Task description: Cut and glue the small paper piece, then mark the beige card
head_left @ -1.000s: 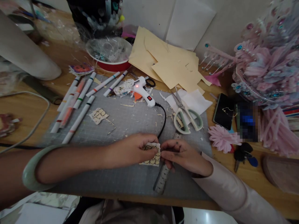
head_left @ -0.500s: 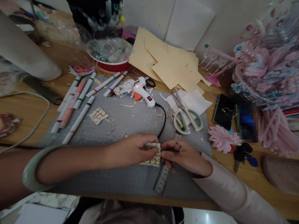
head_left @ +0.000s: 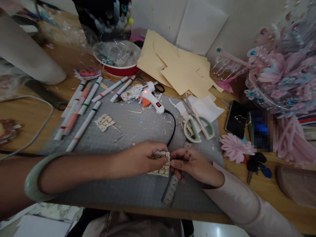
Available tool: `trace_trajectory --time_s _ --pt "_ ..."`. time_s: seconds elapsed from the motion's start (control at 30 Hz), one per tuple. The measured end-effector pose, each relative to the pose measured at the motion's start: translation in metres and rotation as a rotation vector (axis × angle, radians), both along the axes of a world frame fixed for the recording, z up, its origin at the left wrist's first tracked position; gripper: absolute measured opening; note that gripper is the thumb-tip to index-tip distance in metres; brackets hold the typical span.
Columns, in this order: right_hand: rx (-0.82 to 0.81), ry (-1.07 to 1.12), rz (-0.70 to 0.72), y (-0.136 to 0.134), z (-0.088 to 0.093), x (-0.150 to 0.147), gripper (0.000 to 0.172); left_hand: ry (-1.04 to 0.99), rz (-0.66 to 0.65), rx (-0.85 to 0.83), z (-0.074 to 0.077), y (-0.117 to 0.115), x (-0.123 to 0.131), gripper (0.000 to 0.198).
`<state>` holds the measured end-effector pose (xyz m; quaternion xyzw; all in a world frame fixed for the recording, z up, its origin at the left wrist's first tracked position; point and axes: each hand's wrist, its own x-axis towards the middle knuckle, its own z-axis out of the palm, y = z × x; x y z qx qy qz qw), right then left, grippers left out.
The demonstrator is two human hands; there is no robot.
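Observation:
My left hand [head_left: 145,159] is closed on a small cream piece of card [head_left: 163,168] with black curved lines and a pale, uneven edge. Its thumb lies across the front of the card. At the card's right edge, my right hand [head_left: 191,164] has thumb and forefinger pinched together, touching that edge. Whatever lies between those fingertips is too small to make out. Beneath the right hand a metal ruler [head_left: 170,191] lies on the grey cutting mat [head_left: 138,131]. Another cream piece with black lines [head_left: 105,122] rests farther left on the mat.
Beyond the hands lies a white glue gun [head_left: 152,98] with a lit red light and black cord. Scissors [head_left: 197,123] lie at its right. Several markers [head_left: 84,126] are on the left. Cream card sheets [head_left: 185,72], a red-and-white bowl [head_left: 120,69], phone [head_left: 236,118] and keys [head_left: 254,166] surround the mat.
The view has shifted very slightly. Both hands and the card keep nearly the same position and grip.

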<state>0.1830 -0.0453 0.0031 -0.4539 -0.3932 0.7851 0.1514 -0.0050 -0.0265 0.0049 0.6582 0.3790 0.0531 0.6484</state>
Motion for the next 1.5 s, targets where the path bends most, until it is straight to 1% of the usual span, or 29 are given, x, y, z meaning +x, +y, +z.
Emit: trace_trajectory --time_s 0.2,0.33,0.43,0.57,0.7,0.87,1.0,1.17,1.33,1.5 --pt "0.020 0.006 0.007 -0.0009 -0.0017 0.0001 0.032 -0.014 0.002 -0.033 -0.0001 0.0005 0.0000 0.021" --pt "0.002 0.004 -0.011 -0.0010 -0.0020 -0.0007 0.033 0.015 -0.006 0.002 0.0010 0.0008 0.0002 0.021" --pt "0.008 -0.019 0.010 -0.0003 -0.0009 -0.0015 0.036 0.031 -0.005 0.013 0.0015 0.0006 0.0005 0.020" --pt "0.025 -0.054 0.032 0.0010 0.0012 -0.0011 0.038 0.005 -0.001 0.016 0.0003 0.0004 0.0009 0.020" --pt "0.059 -0.078 0.056 0.0008 0.0027 -0.0002 0.035 0.007 -0.006 0.045 -0.0017 0.0001 0.0002 0.020" --pt "0.085 -0.119 0.050 -0.0003 0.0039 -0.0016 0.029 0.023 -0.007 0.101 -0.0029 -0.0005 -0.0001 0.019" --pt "0.092 -0.126 0.040 -0.0011 0.0027 -0.0011 0.023 0.022 -0.013 0.053 -0.0008 -0.0004 0.0004 0.019" --pt "0.097 -0.122 0.029 -0.0016 0.0016 0.0006 0.019 -0.003 0.022 -0.037 0.0024 -0.0001 0.0003 0.017" --pt "0.088 -0.086 -0.003 -0.0016 0.0004 0.0004 0.018 0.054 0.017 0.045 0.0009 0.0008 0.0007 0.017" --pt "0.044 -0.015 -0.014 0.0000 -0.0046 0.0018 0.022 0.004 0.036 -0.076 0.0017 0.0019 0.0005 0.017"
